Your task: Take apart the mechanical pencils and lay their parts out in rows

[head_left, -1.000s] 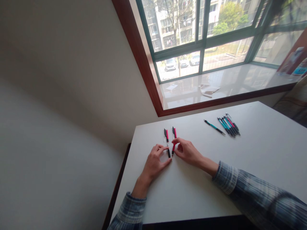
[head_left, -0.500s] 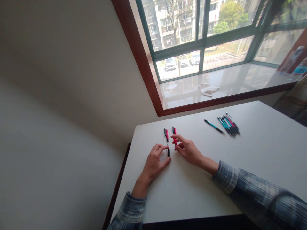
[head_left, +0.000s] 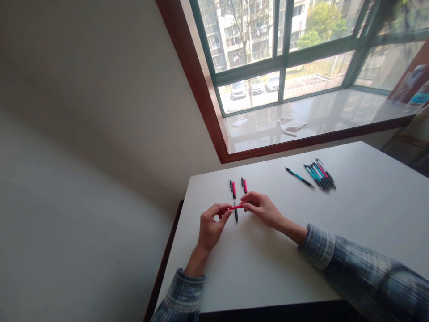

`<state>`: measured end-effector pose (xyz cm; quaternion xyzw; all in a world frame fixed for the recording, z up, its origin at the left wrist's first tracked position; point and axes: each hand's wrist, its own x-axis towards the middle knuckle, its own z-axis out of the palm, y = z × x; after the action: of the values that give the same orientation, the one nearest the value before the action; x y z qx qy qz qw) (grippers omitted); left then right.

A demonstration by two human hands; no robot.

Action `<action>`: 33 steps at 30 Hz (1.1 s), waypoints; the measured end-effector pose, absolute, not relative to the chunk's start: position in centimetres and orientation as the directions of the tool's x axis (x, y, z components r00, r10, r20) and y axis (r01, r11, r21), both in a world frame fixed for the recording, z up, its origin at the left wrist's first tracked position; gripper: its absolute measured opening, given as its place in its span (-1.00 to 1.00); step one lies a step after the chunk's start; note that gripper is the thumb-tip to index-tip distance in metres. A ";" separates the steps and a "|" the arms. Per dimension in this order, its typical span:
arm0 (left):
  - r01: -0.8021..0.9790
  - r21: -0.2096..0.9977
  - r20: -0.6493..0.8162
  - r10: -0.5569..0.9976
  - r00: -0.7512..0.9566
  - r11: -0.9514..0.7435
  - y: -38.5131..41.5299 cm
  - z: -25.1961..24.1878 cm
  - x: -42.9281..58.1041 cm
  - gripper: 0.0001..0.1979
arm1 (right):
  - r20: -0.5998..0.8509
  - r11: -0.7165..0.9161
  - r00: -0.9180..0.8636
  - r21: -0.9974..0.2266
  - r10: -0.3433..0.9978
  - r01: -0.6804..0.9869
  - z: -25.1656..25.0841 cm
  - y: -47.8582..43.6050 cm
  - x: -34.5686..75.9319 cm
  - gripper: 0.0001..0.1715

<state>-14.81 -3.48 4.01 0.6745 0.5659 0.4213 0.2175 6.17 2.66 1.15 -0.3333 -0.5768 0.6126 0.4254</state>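
My left hand [head_left: 213, 222] pinches one end of a red pen barrel [head_left: 236, 206], held level above the white table. At its other end the fingers of my right hand [head_left: 263, 209] are closed on it. Below the barrel lies a black pen part [head_left: 236, 216], partly covered by it. Just beyond my hands are a red and black pen part [head_left: 234, 189] and a second red pen part [head_left: 245, 185], each with black and clear pieces beside it. My right fingers hide the near end of the second group.
Several teal, red and black pens [head_left: 318, 175] lie in a bunch at the table's right rear. A single teal and black pen [head_left: 299, 177] lies left of them. Behind the white table [head_left: 284, 268] is a window sill [head_left: 258, 136] with a crumpled cloth [head_left: 292, 126].
My right hand has brought the red barrel from upright in view to level. The left hand has left the black part on the table and taken the barrel's left end.
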 end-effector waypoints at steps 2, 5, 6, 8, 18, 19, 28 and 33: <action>0.527 0.819 0.281 0.959 -0.025 -0.226 -3.5 3.9 -14.8 -0.80 | 0.053 -0.031 -0.435 -0.982 0.899 -0.184 1.1 2.7 6.1 -0.65; 0.431 0.887 0.210 0.976 -0.062 -0.164 -3.4 3.9 -14.7 -0.76 | 0.027 -0.081 -0.434 -0.970 0.901 -0.229 1.2 2.7 6.2 -0.61; 0.392 0.909 0.187 0.980 -0.075 -0.143 -3.4 3.9 -14.7 -0.75 | 0.025 -0.089 -0.429 -0.966 0.903 -0.243 1.3 2.7 6.2 -0.59; 0.305 0.946 0.144 0.984 -0.104 -0.106 -3.3 4.0 -14.4 -0.74 | 0.023 -0.097 -0.416 -0.960 0.909 -0.265 1.5 2.7 6.2 -0.56; -0.136 0.987 -0.107 0.979 -0.173 0.084 -3.5 3.2 -11.9 -0.69 | 0.109 -0.001 -0.220 -0.894 0.969 -0.448 2.7 2.5 5.8 -0.59; -0.183 0.977 -0.139 0.977 -0.159 0.109 -3.6 3.1 -11.8 -0.69 | 0.121 0.014 -0.207 -0.890 0.971 -0.455 2.9 2.4 5.8 -0.60; -0.366 0.915 -0.240 0.958 -0.158 0.169 -3.4 3.5 -12.1 -0.62 | 0.224 0.147 -0.163 -0.912 0.961 -0.383 3.2 2.3 5.9 -0.67; -0.318 0.937 -0.223 0.951 -0.215 0.148 -3.4 3.4 -12.6 -0.62 | 0.200 0.147 -0.123 -0.926 0.972 -0.347 2.9 2.8 6.2 -0.61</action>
<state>-12.57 -3.37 3.42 0.3028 0.5226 0.5784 0.5483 6.18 2.82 2.89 -0.3206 -0.4876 0.5689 0.5794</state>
